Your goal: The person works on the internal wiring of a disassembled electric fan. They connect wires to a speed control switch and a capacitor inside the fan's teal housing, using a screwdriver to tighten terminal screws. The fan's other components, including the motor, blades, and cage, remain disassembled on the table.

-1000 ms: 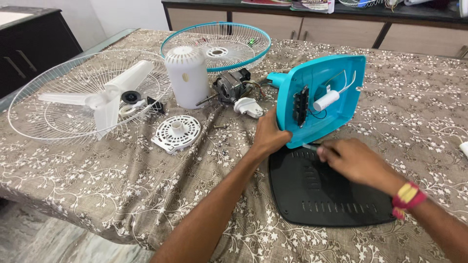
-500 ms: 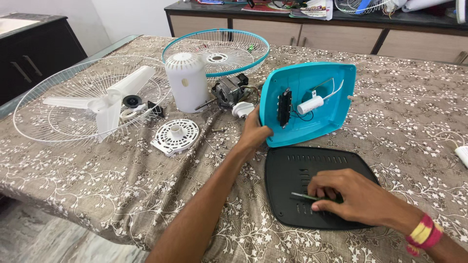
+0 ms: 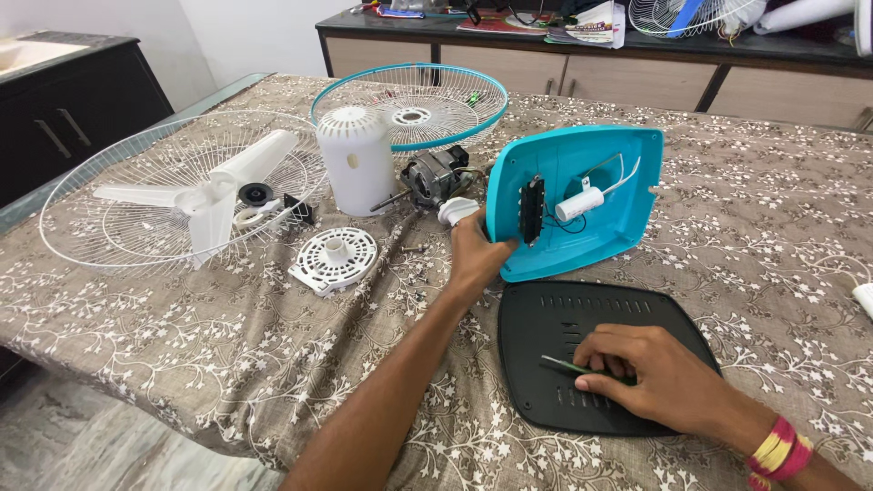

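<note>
Under right hand [image 3: 650, 373]: black base plate [image 3: 546, 318] | left hand [image 3: 475, 255]: teal cover [image 3: 600, 236]

Left hand [image 3: 475, 253] grips the left edge of the teal fan base shell [image 3: 582, 200], tilted up on edge, wiring and white capacitor [image 3: 579, 204] exposed. Right hand [image 3: 647, 373] rests on the black base plate [image 3: 555, 318], fingers on a thin green tool [image 3: 562, 365]. Motor [image 3: 435, 175], white motor cover [image 3: 356, 171], blade [image 3: 211, 198] and grilles [image 3: 414, 105] lie behind on the patterned tablecloth [image 3: 227, 336].
</note>
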